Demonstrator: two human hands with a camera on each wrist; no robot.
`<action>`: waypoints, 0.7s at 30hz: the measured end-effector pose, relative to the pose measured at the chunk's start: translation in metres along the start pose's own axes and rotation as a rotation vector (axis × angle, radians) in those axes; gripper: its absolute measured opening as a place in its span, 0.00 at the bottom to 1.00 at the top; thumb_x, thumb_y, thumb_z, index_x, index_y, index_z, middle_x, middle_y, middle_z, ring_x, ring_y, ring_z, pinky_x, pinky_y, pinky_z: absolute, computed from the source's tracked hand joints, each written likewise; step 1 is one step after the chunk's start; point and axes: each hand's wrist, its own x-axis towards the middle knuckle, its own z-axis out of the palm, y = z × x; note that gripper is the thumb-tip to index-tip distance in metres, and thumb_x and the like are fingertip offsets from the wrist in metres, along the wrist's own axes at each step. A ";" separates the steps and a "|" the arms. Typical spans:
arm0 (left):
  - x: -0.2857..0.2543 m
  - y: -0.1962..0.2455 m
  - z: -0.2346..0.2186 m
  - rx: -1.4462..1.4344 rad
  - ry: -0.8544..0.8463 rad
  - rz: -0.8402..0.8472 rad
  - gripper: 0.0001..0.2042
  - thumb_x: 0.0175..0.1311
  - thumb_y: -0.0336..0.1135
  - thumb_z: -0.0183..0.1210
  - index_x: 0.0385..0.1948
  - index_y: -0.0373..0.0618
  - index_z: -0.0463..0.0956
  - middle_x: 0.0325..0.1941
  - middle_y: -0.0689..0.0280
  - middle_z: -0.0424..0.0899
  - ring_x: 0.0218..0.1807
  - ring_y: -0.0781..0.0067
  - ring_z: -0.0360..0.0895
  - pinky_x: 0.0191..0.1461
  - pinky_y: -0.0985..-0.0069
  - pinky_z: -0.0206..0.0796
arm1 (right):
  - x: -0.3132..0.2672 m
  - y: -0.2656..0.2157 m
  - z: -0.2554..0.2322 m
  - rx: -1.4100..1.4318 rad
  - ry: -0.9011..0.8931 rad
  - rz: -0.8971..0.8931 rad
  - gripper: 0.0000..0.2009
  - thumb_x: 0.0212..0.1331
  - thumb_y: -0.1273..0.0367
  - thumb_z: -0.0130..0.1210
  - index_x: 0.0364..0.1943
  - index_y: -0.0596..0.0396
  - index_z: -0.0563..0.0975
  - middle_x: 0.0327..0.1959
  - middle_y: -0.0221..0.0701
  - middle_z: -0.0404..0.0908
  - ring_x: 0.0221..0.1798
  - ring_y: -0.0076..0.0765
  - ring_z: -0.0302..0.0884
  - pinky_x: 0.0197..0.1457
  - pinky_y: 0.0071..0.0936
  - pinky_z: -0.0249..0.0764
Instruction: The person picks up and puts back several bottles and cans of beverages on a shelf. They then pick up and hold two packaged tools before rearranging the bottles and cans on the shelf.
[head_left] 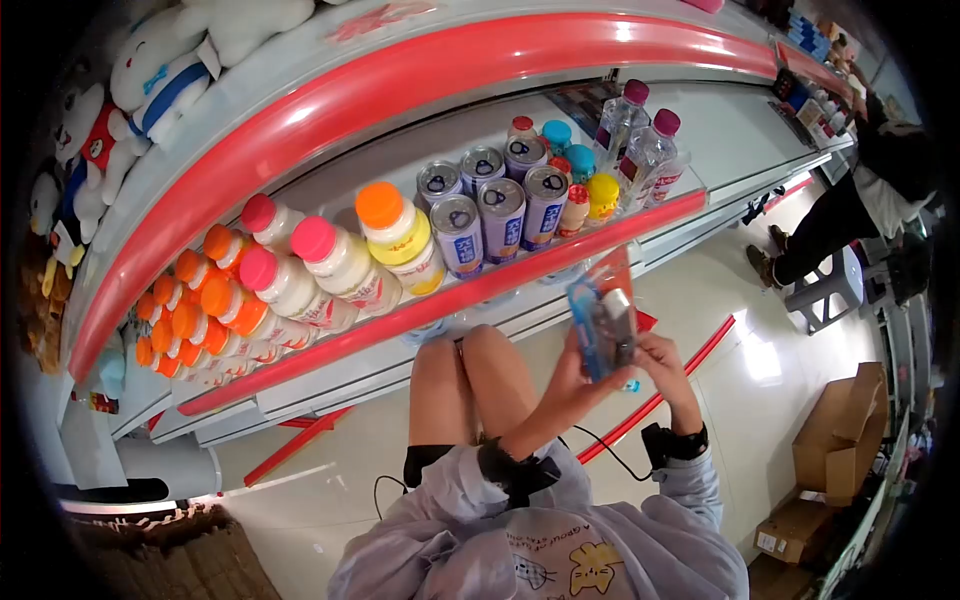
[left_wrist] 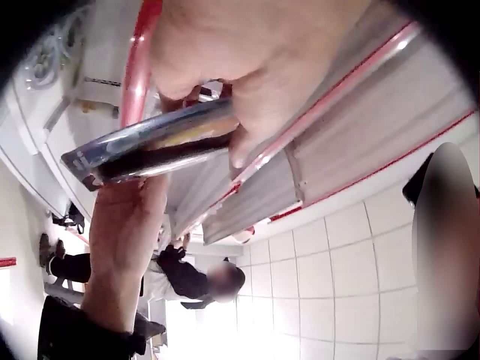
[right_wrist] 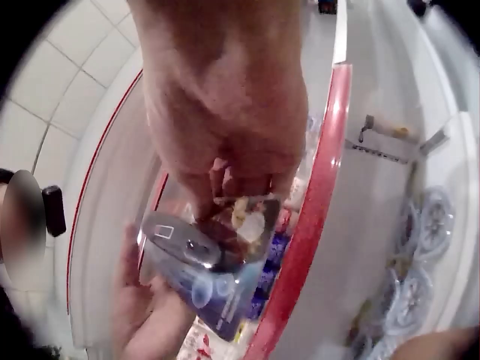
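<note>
Both hands hold one flat clear blister package (head_left: 603, 325) with blue printing and a dark and silver item inside, beyond the lower shelf's red edge. My left hand (head_left: 572, 388) grips its lower left part; in the left wrist view the thumb and fingers of the left hand (left_wrist: 255, 60) clasp one end of the package (left_wrist: 150, 146). My right hand (head_left: 668, 368) pinches the right edge. Seen from the right wrist, the right hand (right_wrist: 225, 120) reaches to the top of the package (right_wrist: 214, 262), its fingertips partly hidden, with the left hand (right_wrist: 156, 319) below left.
Orange-capped bottles (head_left: 225, 300), pink-capped bottles (head_left: 330, 250), purple cans (head_left: 500, 215) and clear bottles (head_left: 650, 150) line the shelf behind its red edge (head_left: 450, 300). Plush toys (head_left: 165, 90) sit above left. Cardboard boxes (head_left: 840, 440) and a stool (head_left: 830, 290) stand right, near another person (head_left: 850, 210).
</note>
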 end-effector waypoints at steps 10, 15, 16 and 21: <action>-0.015 -0.025 -0.014 0.395 -0.134 -0.013 0.21 0.65 0.30 0.56 0.58 0.42 0.61 0.57 0.62 0.70 0.60 0.69 0.70 0.62 0.70 0.62 | 0.091 0.022 -0.169 0.298 0.886 -0.377 0.22 0.70 0.60 0.46 0.62 0.57 0.66 0.59 0.29 0.70 0.58 0.25 0.69 0.60 0.26 0.64; -0.027 -0.034 -0.042 0.357 -0.077 -0.212 0.13 0.68 0.31 0.52 0.52 0.40 0.66 0.52 0.63 0.74 0.55 0.71 0.73 0.60 0.70 0.64 | 0.173 0.043 -0.242 0.228 0.848 -0.240 0.25 0.69 0.58 0.46 0.63 0.60 0.65 0.58 0.31 0.71 0.58 0.28 0.69 0.61 0.27 0.64; -0.030 -0.039 -0.049 0.350 -0.084 -0.248 0.12 0.69 0.31 0.52 0.51 0.40 0.67 0.52 0.63 0.74 0.55 0.71 0.73 0.60 0.70 0.65 | 0.186 0.036 -0.241 0.246 0.824 -0.195 0.25 0.69 0.58 0.47 0.63 0.61 0.65 0.57 0.31 0.72 0.57 0.28 0.70 0.59 0.27 0.65; -0.038 -0.064 -0.079 0.358 -0.030 -0.333 0.08 0.67 0.28 0.50 0.45 0.41 0.71 0.46 0.65 0.78 0.51 0.74 0.77 0.56 0.73 0.67 | 0.233 0.001 -0.219 -0.009 0.646 -0.111 0.24 0.67 0.62 0.46 0.63 0.61 0.65 0.51 0.32 0.76 0.46 0.25 0.74 0.49 0.26 0.70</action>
